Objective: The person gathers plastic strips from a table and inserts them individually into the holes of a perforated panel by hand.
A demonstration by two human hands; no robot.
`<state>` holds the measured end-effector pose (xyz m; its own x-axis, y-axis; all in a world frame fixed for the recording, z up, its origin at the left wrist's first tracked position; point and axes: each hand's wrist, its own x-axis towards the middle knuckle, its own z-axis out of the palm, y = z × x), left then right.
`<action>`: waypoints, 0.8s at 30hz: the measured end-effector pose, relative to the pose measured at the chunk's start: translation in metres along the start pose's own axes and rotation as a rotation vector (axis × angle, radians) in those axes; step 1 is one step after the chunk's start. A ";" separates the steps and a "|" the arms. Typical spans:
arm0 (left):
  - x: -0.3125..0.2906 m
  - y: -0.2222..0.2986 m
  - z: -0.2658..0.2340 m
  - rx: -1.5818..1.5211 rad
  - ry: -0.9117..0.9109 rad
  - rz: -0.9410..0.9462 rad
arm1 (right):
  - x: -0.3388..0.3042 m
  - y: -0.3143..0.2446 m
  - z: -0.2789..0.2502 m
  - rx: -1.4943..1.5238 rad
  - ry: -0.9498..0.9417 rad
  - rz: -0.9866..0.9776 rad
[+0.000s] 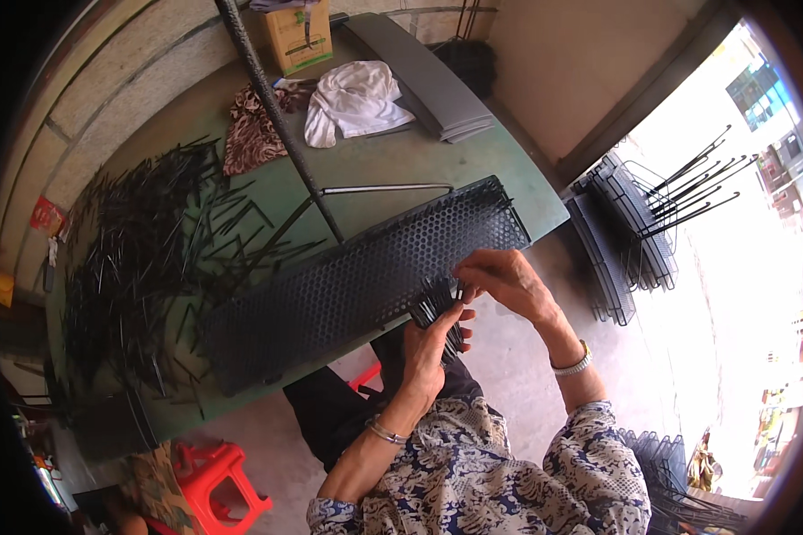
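Observation:
My left hand (428, 349) is closed round a bundle of thin black strips (434, 301), held just off the table's near edge. Above it, my right hand (512, 283) pinches at the upper end of the bundle with thumb and forefinger. What sits between those fingertips is small, perhaps a single strip; I cannot make it out. Directly beyond both hands lies a long black perforated panel (348, 281) with round holes, set slantwise along the front of the green table (500, 165). A big heap of loose black strips (138, 259) covers the table's left part.
A dark post (272, 107) rises past the panel. Farther back are a white cloth (352, 100), a patterned cloth (252, 134), grey sheets (428, 80) and a yellow box (299, 37). Black wire racks (629, 232) stand right; a red stool (219, 486) is lower left.

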<state>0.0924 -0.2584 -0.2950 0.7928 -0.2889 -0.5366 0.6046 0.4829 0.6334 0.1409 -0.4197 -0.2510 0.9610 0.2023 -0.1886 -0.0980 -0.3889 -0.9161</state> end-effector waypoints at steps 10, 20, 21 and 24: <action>0.020 -0.022 -0.013 -0.187 -0.007 -0.202 | 0.044 0.006 -0.029 -0.337 0.809 -0.433; 0.017 -0.016 -0.005 -0.309 -0.039 -0.250 | 0.064 0.031 -0.028 -0.396 0.850 -0.410; 0.018 -0.016 -0.005 -0.319 -0.046 -0.254 | 0.065 0.032 -0.027 -0.395 0.848 -0.414; 0.019 -0.019 -0.006 -0.332 -0.054 -0.256 | 0.065 0.034 -0.025 -0.457 0.845 -0.394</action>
<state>0.0954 -0.2678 -0.3205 0.6281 -0.4727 -0.6181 0.7324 0.6273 0.2647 0.2062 -0.4426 -0.2853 0.7889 -0.2386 0.5663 0.2005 -0.7711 -0.6043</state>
